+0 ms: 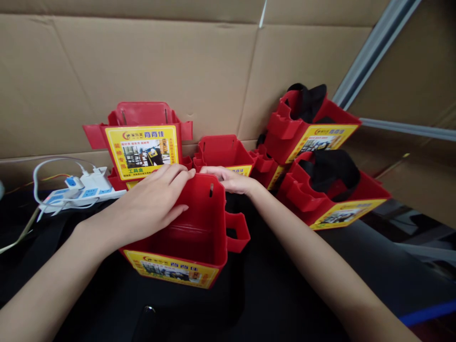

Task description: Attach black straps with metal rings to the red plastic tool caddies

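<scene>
In front of me, a red plastic tool box (203, 213) with a yellow printed label stands on the black surface, its open top facing me. My left hand (156, 199) lies over its back left rim, thumb inside and fingers reaching over the edge. Behind the back wall is my right hand (233, 181), fingers curled close to the rim; the wall and the left fingers hide what they hold. A slot shows in the back wall, and a red loop holder sticks out on the right side.
More red tool boxes stand behind, on the left (142, 152) and in the middle (224, 152). Two on the right, an upper one (313, 128) and a lower one (335, 199), hold black straps. A white power strip (85, 192) with cables lies at left. Cardboard (142, 61) backs everything.
</scene>
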Motion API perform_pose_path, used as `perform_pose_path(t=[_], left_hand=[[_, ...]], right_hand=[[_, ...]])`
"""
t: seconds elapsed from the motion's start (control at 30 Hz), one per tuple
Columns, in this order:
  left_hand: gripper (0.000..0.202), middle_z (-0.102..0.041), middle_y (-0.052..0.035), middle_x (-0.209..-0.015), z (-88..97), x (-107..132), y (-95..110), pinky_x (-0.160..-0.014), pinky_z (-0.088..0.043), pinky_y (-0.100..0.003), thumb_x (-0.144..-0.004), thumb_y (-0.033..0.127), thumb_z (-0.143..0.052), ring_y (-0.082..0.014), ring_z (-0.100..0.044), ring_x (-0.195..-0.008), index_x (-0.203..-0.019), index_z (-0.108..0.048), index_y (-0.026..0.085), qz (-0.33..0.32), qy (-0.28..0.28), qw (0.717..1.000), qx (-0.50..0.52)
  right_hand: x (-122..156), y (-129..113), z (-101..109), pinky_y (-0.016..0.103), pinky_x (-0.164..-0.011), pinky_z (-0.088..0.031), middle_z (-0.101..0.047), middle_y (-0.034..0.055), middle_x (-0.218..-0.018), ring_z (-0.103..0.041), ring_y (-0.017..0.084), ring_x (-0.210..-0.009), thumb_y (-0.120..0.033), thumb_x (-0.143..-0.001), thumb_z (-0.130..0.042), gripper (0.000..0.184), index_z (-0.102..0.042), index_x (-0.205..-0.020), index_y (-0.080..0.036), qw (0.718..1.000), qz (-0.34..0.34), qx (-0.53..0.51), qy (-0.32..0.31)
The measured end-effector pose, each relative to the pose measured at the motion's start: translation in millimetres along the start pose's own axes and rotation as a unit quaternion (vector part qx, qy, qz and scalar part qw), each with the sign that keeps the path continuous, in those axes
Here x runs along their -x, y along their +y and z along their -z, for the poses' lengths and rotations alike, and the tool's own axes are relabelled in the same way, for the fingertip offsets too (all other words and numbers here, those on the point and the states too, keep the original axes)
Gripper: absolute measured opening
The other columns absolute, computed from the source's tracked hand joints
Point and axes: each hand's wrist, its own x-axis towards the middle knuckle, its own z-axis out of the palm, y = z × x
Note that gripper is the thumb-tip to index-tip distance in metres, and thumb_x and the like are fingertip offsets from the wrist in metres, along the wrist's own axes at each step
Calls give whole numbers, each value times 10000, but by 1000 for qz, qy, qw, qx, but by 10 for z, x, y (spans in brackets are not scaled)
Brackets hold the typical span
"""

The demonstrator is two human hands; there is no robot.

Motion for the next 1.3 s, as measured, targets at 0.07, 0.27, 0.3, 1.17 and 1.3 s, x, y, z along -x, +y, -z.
perform_pose_path(t=[0.07, 0.27, 0.3, 1.17, 1.3], left_hand=[[481, -488, -119, -1238, -2, 5, -5, -969, -408, -377, -842, 251, -525, -232, -469, -1123, -1283, -389, 114, 1, -1, 1000, 0], [485, -499, -116, -1225, -3, 12, -34, -970, -406, -379, -842, 267, -527, -233, -475, -1121, -1283, -394, 116, -1, -2, 1000, -10], [482, -495, -120, -1233, -2, 8, -20, -970, -405, -379, -839, 265, -530, -236, -472, -1125, -1277, -400, 113, -1, 3, 1000, -15], [208, -635, -22, -646, 22, -393, 460, -465, -267, -278, -792, 237, -451, -212, -599, -622, -696, -634, 208, 223, -31, 974, 25], [198, -621, -16, -635, 13, -421, 434, -473, -265, -266, -776, 256, -466, -179, -563, -594, -646, -604, 200, 228, -26, 971, 70]], right_hand=[[19, -31, 46, 164, -641, -451, -615, -8, -796, -564, 65, -705, -178, -721, -663, 146, -591, -838, -130, 1000, -2, 16, 9], [46, -75, 121, 168, -643, -456, -602, -18, -718, -555, 66, -676, -167, -673, -716, 135, -634, -765, -112, 998, -10, 58, 23], [46, -79, 114, 171, -645, -458, -606, -16, -720, -556, 67, -676, -170, -672, -717, 134, -636, -762, -111, 998, -13, 64, 22], [126, -655, -93, 265, -832, -445, -619, 39, -1009, -566, 121, -917, -218, -810, -574, 231, -603, -1027, -145, 941, -24, 336, -32], [203, -931, -309, 301, -937, -411, -541, 55, -1212, -510, 155, -1086, -270, -829, -561, 386, -515, -1204, -188, 901, 4, 434, -22]])
